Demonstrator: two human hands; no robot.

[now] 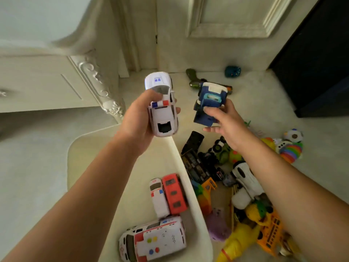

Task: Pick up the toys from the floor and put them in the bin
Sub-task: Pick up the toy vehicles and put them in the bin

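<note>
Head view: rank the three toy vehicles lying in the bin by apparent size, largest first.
1. Big white vehicle with coloured buttons: clearly largest.
2. Red bus and small white van: about the same length. The bus looks slightly wider, but they are too close to rank.

To my left stands a cream cabinet (47, 82) with carved trim (98, 86) and a knob (2, 93), ahead a panelled door (217, 46), to my right a dark cabinet (317, 69).
</note>
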